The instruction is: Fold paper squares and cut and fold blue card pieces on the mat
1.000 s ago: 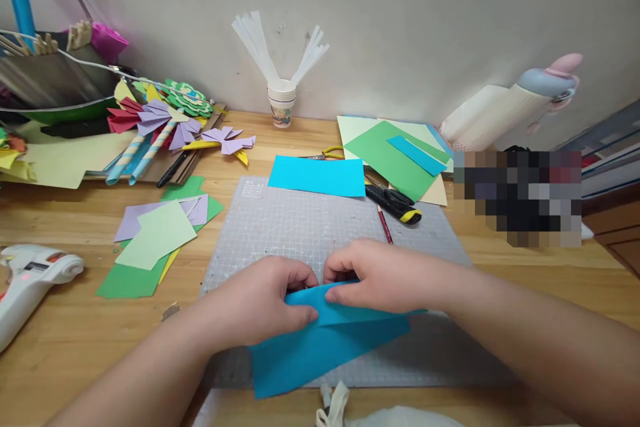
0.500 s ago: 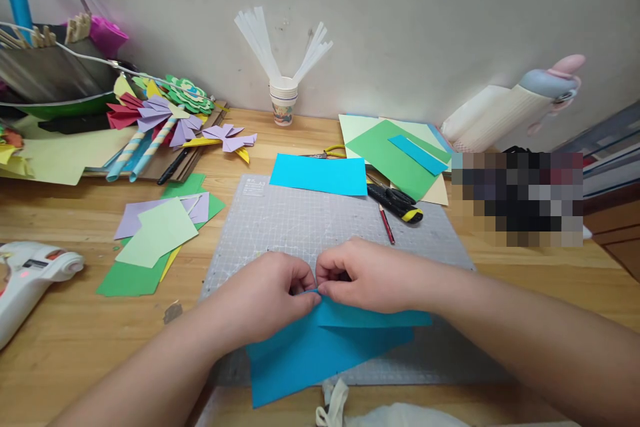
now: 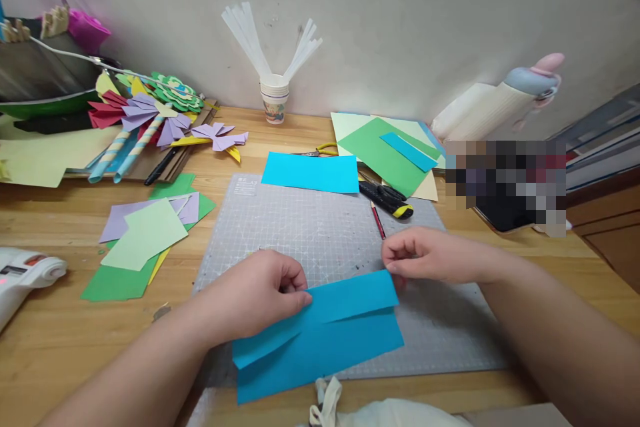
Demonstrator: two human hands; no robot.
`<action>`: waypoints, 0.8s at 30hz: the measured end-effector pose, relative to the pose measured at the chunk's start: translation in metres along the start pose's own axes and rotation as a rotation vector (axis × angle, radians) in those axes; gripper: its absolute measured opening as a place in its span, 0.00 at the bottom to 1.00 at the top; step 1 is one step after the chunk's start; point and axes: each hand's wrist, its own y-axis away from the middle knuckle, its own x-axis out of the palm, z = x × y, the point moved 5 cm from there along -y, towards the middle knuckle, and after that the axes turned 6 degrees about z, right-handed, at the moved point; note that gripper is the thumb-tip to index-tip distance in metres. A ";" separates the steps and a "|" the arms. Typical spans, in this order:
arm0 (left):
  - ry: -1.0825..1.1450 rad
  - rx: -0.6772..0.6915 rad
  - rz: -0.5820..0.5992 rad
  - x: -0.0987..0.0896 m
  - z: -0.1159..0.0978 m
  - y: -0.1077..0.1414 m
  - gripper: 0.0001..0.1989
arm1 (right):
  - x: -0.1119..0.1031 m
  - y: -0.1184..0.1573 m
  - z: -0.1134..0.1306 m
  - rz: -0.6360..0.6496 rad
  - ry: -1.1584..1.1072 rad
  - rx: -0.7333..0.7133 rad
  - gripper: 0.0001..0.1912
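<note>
A blue sheet of paper (image 3: 320, 353), folded lengthwise so that a flap lies over its upper part, is tilted above the grey cutting mat (image 3: 300, 227). My left hand (image 3: 273, 290) pinches the folded top edge near its middle between thumb and fingers. At the far right end of that edge, my right hand (image 3: 413, 257) has its thumb and fingers closed on the paper's corner. The flap's lower edge stands a little off the layer beneath. Beyond the hands lies a flat blue paper rectangle (image 3: 310, 173), and a red pencil (image 3: 377, 220) rests just past my right hand.
A black and yellow cutter (image 3: 387, 200) and pliers (image 3: 325, 149) lie at the mat's back. Green and cream sheets (image 3: 380, 147) are behind. Left are paper scraps (image 3: 150, 233), a glue gun (image 3: 30, 277) and paper flowers (image 3: 160, 113). A paper cup (image 3: 275, 103) holds white strips.
My right hand has slid rightward along the folded edge, from beside my left hand to the corner. The left hand keeps its pinch. The view has shifted slightly to the right.
</note>
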 end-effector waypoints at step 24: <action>-0.007 0.090 -0.027 0.000 -0.003 0.002 0.10 | 0.050 -0.034 0.089 -0.229 0.427 -0.157 0.07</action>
